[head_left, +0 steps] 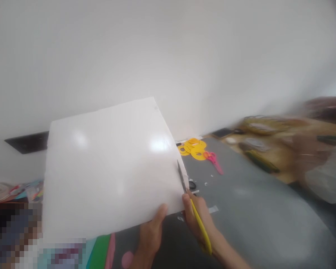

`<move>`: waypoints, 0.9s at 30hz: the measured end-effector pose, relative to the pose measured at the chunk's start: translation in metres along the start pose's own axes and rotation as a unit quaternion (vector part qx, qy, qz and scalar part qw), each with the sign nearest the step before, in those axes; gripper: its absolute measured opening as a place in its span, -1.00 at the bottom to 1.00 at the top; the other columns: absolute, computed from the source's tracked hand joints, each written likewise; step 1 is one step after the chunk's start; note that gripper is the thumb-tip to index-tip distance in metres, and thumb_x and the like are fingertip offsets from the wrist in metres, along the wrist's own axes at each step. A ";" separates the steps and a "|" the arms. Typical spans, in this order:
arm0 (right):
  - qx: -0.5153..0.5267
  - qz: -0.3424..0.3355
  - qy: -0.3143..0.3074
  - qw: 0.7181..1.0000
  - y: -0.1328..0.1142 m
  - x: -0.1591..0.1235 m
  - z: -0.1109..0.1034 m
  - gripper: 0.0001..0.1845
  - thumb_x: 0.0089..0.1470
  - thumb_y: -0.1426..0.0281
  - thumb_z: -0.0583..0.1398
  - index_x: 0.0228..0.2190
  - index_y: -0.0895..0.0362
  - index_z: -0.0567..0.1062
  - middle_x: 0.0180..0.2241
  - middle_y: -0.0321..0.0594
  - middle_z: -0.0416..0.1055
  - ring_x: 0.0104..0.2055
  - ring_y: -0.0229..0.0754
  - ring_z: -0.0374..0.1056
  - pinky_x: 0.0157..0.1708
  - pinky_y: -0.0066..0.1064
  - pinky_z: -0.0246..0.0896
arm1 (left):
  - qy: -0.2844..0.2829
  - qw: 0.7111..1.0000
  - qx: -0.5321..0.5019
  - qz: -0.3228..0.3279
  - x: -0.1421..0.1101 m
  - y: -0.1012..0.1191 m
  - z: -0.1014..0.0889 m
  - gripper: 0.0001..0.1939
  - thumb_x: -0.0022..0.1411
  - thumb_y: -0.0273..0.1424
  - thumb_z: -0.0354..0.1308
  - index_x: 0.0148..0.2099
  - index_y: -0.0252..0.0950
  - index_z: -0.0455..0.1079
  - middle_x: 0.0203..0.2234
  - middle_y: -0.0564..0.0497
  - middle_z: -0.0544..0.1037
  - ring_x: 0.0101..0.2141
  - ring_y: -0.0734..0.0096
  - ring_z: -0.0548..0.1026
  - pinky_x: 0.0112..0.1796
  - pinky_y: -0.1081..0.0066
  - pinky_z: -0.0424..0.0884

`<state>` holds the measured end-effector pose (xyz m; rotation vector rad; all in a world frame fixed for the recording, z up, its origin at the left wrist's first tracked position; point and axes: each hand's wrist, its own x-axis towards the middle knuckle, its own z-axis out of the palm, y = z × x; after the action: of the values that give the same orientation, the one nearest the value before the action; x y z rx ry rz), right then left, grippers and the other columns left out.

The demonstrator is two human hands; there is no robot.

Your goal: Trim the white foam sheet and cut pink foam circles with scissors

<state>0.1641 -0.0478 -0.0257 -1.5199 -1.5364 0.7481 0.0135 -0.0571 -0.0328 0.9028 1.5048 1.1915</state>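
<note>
Currently my head view gives me two hands and one white sheet (109, 168), tilted up in front of the wall and above the grey bench (249, 205). My left hand (152, 231) has its grip pinching the sheet's lower edge, thumb on the near face. My right hand's (196, 213) grip is closed around one pair of yellow-handled scissors (199, 224), one blade lying over the sheet near its right edge; I can't tell where the other blade sits. Beyond, I count one pair of pink scissors (215, 164) touching several overlapping yellow cutouts (194, 147), too piled to number. One pink disc (127, 259) lies by my left wrist.
</note>
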 end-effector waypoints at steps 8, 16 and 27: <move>0.024 0.009 0.033 0.999 -0.005 -0.004 0.002 -0.32 0.19 -0.05 -0.22 -0.47 0.17 0.42 -0.72 -0.27 0.25 -0.69 -0.22 0.16 -0.65 -0.42 -0.06 | -0.012 1.000 0.004 0.004 -0.001 0.001 0.000 -0.68 -0.01 -0.22 0.28 -0.23 -0.30 0.55 -0.17 -0.08 0.62 -0.07 0.10 0.52 0.11 0.22 0.31; 0.043 0.018 -0.050 0.998 -0.007 0.000 -0.006 -0.41 0.18 0.00 -0.16 -0.15 0.19 0.36 -0.61 -0.24 0.36 -0.57 -0.13 0.28 -0.55 -0.40 0.12 | 0.017 1.000 -0.019 0.004 -0.003 -0.015 -0.003 -0.65 -0.07 -0.20 0.30 -0.23 -0.27 0.53 -0.14 -0.08 0.60 0.00 0.09 0.47 0.16 0.18 0.22; 0.003 0.033 0.009 0.999 -0.016 0.003 -0.008 -0.33 0.18 -0.04 -0.24 -0.24 0.17 0.42 -0.63 -0.22 0.34 -0.52 -0.05 0.33 -0.51 -0.37 0.09 | 0.028 0.999 -0.016 -0.010 -0.014 -0.017 0.003 -0.69 -0.04 -0.21 0.28 -0.25 -0.28 0.53 -0.18 -0.09 0.62 -0.03 0.09 0.49 0.17 0.15 0.19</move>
<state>0.1630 -0.0478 -0.0074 -1.5756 -1.4751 0.7730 0.0207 -0.0738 -0.0464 0.8383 1.5316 1.2313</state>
